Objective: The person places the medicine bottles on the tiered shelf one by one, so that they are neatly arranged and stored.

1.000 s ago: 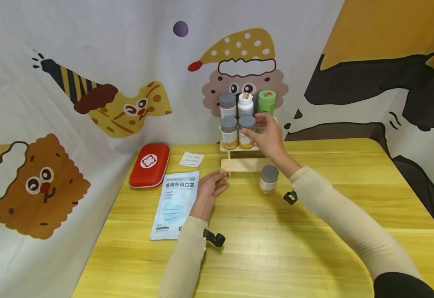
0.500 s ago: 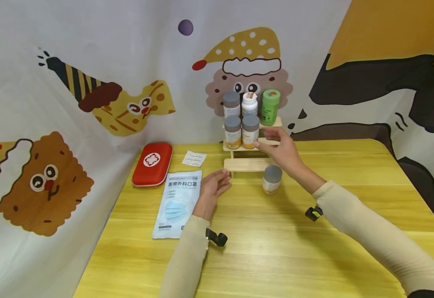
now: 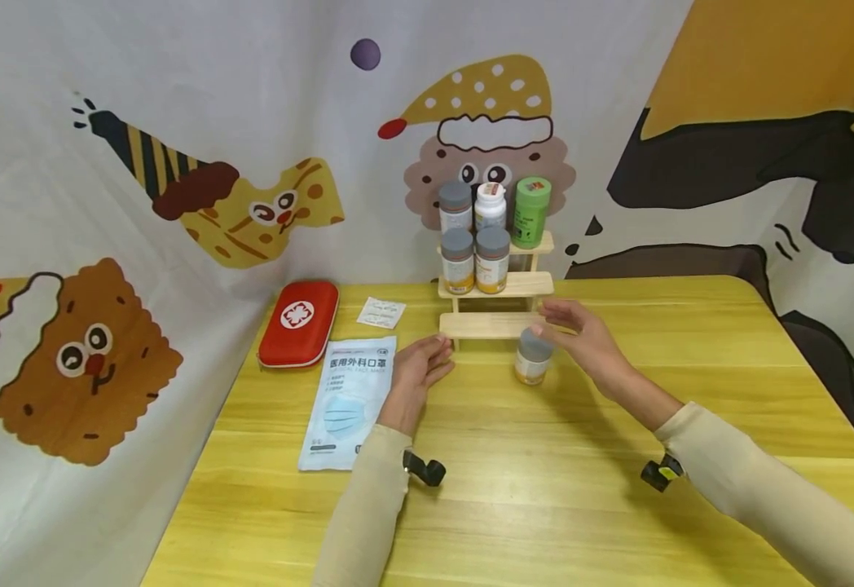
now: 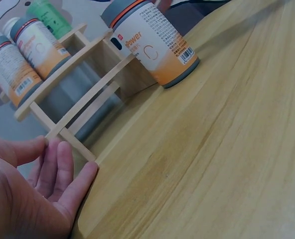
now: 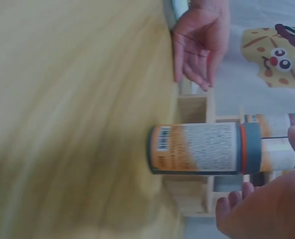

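Observation:
My left hand [image 3: 414, 381] pinches the left end of the lowest step of a small wooden tiered stand [image 3: 486, 325]. In the left wrist view, thumb and fingertips meet at that step's end. A grey-lidded supplement bottle [image 3: 532, 364] stands upright on the table before the stand's right front. My right hand [image 3: 594, 349] is beside its lid, thumb and fingers spread around the top; the right wrist view shows a gap between fingers and bottle. Two similar bottles [image 3: 459, 267] occupy the left of the middle step. Behind them are another grey-lidded bottle [image 3: 455, 210], a white bottle [image 3: 490, 209] and a green bottle [image 3: 531, 216].
Left of the stand lie a red zip case [image 3: 298, 324], a small white packet [image 3: 381, 312] and a face mask pack [image 3: 348, 403], partly behind my left hand. A patterned cloth [image 3: 310, 98] hangs behind the yellow wooden table [image 3: 515, 489].
My right hand has left the right bottle on the middle step and moved down and right to the bottle on the table. My left hand stays at the stand.

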### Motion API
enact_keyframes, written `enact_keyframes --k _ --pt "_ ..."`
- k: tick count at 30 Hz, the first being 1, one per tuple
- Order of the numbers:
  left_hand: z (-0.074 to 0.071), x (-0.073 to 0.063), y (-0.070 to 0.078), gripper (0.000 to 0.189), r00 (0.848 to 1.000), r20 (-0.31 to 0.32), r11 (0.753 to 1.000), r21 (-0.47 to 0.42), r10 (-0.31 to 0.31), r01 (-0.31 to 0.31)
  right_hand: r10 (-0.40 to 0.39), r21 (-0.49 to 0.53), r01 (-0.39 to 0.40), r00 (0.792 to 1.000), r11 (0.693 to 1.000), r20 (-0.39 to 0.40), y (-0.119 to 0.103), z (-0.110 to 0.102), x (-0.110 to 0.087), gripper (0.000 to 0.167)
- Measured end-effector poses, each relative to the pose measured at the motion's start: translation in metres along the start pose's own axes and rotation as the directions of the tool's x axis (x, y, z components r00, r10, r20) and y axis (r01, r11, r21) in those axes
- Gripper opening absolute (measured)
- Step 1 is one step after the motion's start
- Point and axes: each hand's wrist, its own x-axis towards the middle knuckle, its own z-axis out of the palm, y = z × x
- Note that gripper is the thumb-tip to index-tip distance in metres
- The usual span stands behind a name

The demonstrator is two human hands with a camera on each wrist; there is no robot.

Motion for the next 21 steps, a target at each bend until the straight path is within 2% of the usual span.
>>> enact_keyframes --k 9,21 --pt "0.000 0.001 0.001 0.024 1.000 0.006 1.000 -0.004 0.009 -0.009 -0.031 0.034 0.028 0.994 0.999 0.108 0.025 0.000 -0.007 0.069" --pt "-0.002 -0.004 0.000 0.027 1.000 0.019 1.000 0.020 0.016 -0.017 -0.063 0.060 0.056 0.991 0.997 0.118 0.035 0.009 -0.008 0.062"
